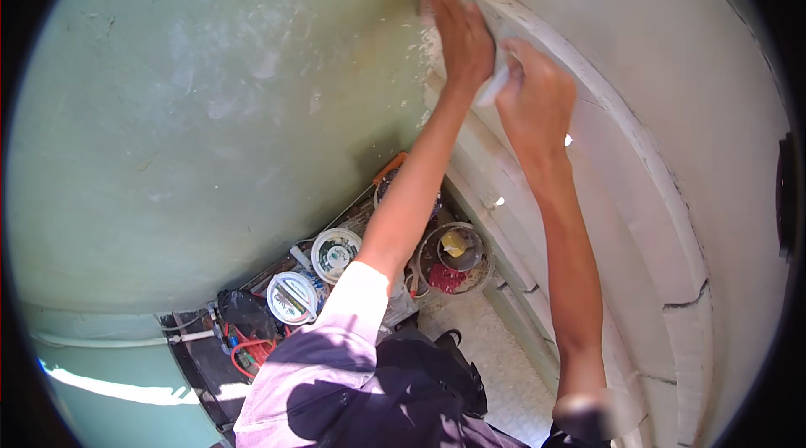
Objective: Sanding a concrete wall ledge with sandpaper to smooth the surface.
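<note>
My left hand [463, 38] reaches up to the corner where the green wall [243, 104] meets the white curved panel [697, 70]. Its fingers are stretched out and pressed flat near the upper end of a raised white ridge [571, 49]. Just right of it, my right hand [537, 99] is closed on a pale, flat piece [494, 87], whose edge shows between the two hands. The grip hides most of that piece, and slight blur keeps me from telling its exact kind. Pale flecks mark the wall beside my left fingers.
Below my left arm stand two white lidded tubs [336, 253] and a round bucket [478, 276] holding a yellow piece and a red cloth. Red cords [252, 349] and a black bag [245, 312] lie farther left. A pale pipe [126, 340] runs along the lower left wall.
</note>
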A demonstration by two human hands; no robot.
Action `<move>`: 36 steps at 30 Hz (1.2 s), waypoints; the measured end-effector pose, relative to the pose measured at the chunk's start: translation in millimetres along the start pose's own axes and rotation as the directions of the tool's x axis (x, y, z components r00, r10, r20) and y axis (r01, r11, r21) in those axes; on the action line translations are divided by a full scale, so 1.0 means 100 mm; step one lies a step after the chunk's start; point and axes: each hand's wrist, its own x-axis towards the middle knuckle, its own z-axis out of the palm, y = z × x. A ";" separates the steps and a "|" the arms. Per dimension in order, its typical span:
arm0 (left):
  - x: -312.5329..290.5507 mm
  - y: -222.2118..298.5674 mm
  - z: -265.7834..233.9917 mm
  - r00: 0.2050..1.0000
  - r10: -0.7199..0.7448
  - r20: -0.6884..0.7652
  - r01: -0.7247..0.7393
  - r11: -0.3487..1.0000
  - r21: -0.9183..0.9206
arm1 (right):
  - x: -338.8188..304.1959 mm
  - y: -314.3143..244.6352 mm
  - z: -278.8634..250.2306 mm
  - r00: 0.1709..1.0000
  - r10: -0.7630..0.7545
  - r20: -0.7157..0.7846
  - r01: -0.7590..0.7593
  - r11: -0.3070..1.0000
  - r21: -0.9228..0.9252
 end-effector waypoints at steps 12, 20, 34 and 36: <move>-0.07 0.16 0.03 0.999 -0.031 0.016 0.030 0.996 0.085 | -0.16 0.15 -0.18 0.998 -0.009 -0.063 0.009 1.000 -0.006; -0.60 0.54 0.27 1.000 0.000 0.009 -0.001 0.989 0.147 | -0.69 0.13 -0.71 0.979 0.181 -0.095 -0.179 0.983 0.037; -2.08 1.99 0.04 0.848 0.088 0.523 0.065 0.962 -0.267 | -2.04 -0.25 -2.38 0.805 0.504 -0.312 -0.579 0.783 -0.228; -2.28 1.84 -0.17 0.831 0.065 0.552 0.145 0.933 -0.328 | -2.21 -0.35 -2.41 0.849 0.494 -0.188 -0.528 0.807 -0.264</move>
